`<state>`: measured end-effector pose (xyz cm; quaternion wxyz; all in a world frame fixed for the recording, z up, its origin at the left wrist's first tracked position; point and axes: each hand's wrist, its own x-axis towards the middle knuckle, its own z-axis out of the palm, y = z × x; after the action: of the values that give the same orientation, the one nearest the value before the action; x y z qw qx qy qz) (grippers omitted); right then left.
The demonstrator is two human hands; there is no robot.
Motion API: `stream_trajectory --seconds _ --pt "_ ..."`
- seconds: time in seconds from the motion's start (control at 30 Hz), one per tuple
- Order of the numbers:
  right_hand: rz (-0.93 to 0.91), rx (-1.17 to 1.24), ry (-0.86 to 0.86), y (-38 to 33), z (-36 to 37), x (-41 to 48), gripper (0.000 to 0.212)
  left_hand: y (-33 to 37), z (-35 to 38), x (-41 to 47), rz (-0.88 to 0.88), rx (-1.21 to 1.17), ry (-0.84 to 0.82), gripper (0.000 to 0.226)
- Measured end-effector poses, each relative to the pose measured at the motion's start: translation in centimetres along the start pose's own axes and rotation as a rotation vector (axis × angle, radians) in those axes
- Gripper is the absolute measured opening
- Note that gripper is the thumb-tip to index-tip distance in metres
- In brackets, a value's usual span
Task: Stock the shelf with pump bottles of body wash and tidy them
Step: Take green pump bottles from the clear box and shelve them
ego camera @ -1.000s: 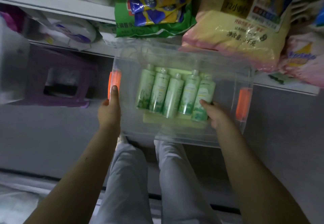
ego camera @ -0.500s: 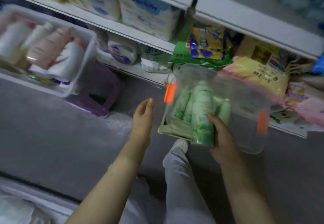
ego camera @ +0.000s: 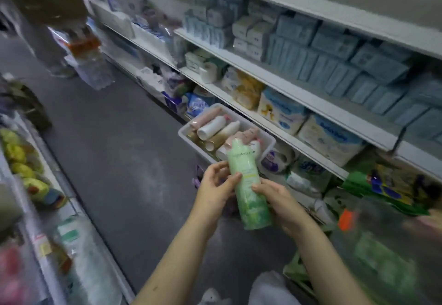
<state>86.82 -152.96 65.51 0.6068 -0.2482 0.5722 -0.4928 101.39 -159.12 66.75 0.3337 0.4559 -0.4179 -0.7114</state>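
The bare left forearm [ego camera: 181, 257] and right forearm [ego camera: 320, 254] reach forward and converge. The left hand [ego camera: 215, 186] pinches the green bottle [ego camera: 253, 209] from its left side, thumb on the front, fingers curled. The right hand [ego camera: 278, 200] grips the same bottle from the right, thumb across its front.

One green bottle [ego camera: 248, 185]. Two grips: left grip [ego camera: 215, 187], right grip [ego camera: 281, 200]. One white basket [ego camera: 185, 137] of pale bottles [ego camera: 211, 129], too jumbled to count.
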Motion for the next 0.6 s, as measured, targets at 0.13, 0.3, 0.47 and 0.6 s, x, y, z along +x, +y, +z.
stream_trajectory --seconds 0.13,0.3,0.47,0.6 --pt "-0.038 -0.110 -0.147 -2.8 4.0 3.4 0.031 3.8 -4.2 1.8 0.055 -0.131 0.084 0.041" --pt "-0.071 -0.174 -0.237 -5.3 6.5 8.1 0.027 7.2 -7.1 5.9 0.135 -0.093 0.080 0.043" --pt "-0.139 -0.175 -0.220 -8.7 7.4 16.1 0.048 11.2 -8.6 13.7 0.207 -0.074 0.097 0.044" --pt "-0.156 -0.144 -0.225 -12.8 8.2 22.4 0.059 15.4 -9.8 20.1 0.240 -0.044 0.099 0.049"
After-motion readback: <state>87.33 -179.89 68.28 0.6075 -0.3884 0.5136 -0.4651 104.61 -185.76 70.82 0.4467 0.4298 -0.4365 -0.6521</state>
